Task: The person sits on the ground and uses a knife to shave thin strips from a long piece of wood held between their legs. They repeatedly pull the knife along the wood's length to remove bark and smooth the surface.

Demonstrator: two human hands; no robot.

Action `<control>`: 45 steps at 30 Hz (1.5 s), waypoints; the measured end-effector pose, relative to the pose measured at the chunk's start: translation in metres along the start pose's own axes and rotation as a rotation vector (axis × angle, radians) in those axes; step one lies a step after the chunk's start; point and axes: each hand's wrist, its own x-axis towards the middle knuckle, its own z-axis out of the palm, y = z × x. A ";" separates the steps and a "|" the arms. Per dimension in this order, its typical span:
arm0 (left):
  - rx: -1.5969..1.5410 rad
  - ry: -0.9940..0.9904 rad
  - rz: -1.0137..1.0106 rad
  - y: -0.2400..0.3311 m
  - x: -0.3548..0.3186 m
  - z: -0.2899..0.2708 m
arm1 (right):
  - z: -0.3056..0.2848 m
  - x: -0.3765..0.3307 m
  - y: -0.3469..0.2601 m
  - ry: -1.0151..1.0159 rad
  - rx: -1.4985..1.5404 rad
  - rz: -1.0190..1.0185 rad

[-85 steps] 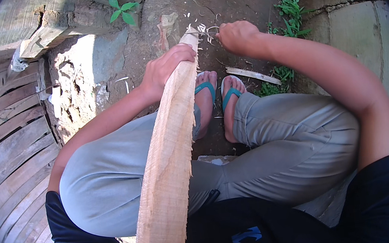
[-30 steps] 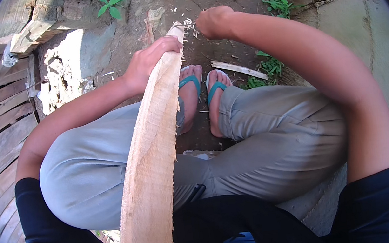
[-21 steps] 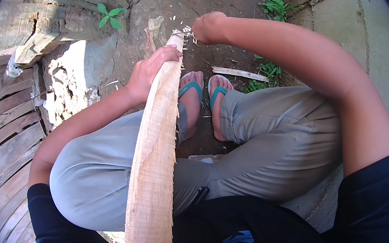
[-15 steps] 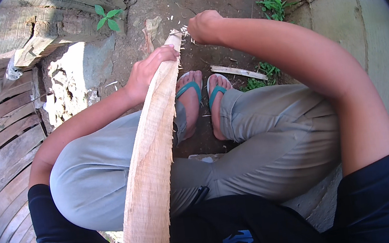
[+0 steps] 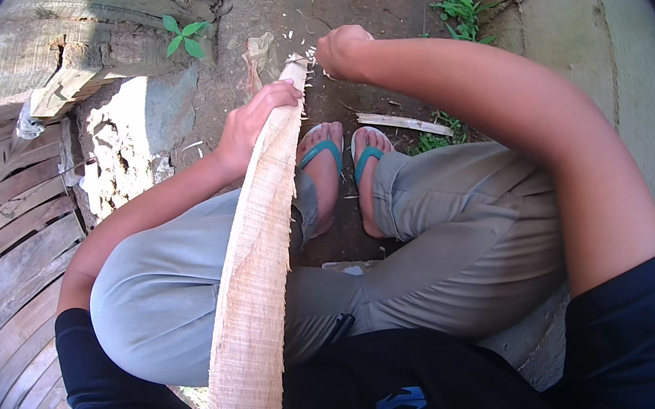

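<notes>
A long pale plank [image 5: 247, 247] with rough, splintered edges slants from my lap to a narrow tip over the ground. My left hand [image 5: 260, 123] is closed around its upper part, fingers over the top face, just short of the tip. Beside that tip, on the right, my right hand [image 5: 341, 51] is curled into a fist. A thin dark edge, like a blade, crosses the tip and points toward this fist. Its handle is hidden inside the fingers. Small pale wood chips [image 5: 309, 53] lie around the tip.
My feet in teal-strapped flip-flops [image 5: 321, 152] stand on bare soil below the plank. A loose wood strip [image 5: 403, 122] lies right of them. Timber [image 5: 111, 43] and a slatted wall [image 5: 20, 234] border the left, large planks [image 5: 568, 36] the right. Small green plants [image 5: 186, 37] grow nearby.
My right fist has shifted very slightly beside the plank's tip. The whole view has moved a little; my left hand keeps its hold on the plank.
</notes>
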 end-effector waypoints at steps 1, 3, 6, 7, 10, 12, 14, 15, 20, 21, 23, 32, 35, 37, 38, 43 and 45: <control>0.003 0.001 -0.004 0.000 -0.001 0.000 | -0.001 -0.002 0.000 -0.001 -0.012 -0.002; -0.011 0.004 -0.007 -0.002 -0.001 0.001 | -0.004 -0.004 -0.002 -0.009 -0.029 -0.004; -0.004 0.009 0.006 -0.001 0.001 0.002 | -0.003 -0.004 -0.002 -0.014 -0.032 0.008; 0.006 0.012 0.012 0.000 0.001 0.001 | -0.002 -0.004 -0.003 -0.003 -0.028 0.010; 0.018 -0.004 -0.019 0.001 0.000 0.000 | -0.002 -0.002 -0.005 -0.016 -0.009 0.038; 0.007 -0.001 -0.014 -0.001 0.000 0.000 | -0.002 0.000 -0.007 -0.029 -0.010 0.046; 0.002 0.003 -0.016 0.001 -0.001 -0.001 | -0.001 0.001 -0.010 -0.029 -0.031 0.037; 0.001 0.005 -0.018 0.002 -0.002 -0.002 | 0.000 0.001 -0.013 -0.033 -0.038 0.050; 0.007 0.029 -0.020 -0.002 0.001 0.004 | 0.017 0.014 0.003 0.020 0.028 0.063; 0.006 0.045 -0.022 -0.003 -0.001 0.005 | 0.015 0.014 0.011 0.010 0.080 0.021; 0.015 0.088 -0.015 -0.004 -0.003 0.006 | 0.006 0.008 0.021 0.040 0.159 -0.006; 0.032 0.137 -0.001 -0.012 -0.005 0.009 | -0.027 -0.022 0.043 -0.096 0.166 -0.049; 0.031 0.132 -0.028 -0.011 -0.005 0.009 | -0.031 -0.024 0.044 -0.040 0.150 -0.064; -0.002 0.094 -0.066 -0.010 -0.008 0.008 | -0.036 -0.022 0.044 0.004 0.122 -0.066; -0.018 0.076 -0.086 -0.009 -0.008 0.007 | -0.037 -0.021 0.044 0.022 0.108 -0.062; 0.018 0.146 0.000 -0.012 -0.005 0.010 | -0.027 -0.015 0.046 0.116 0.108 -0.079; 0.014 0.146 -0.002 -0.012 -0.006 0.010 | -0.026 -0.015 0.045 0.126 0.099 -0.085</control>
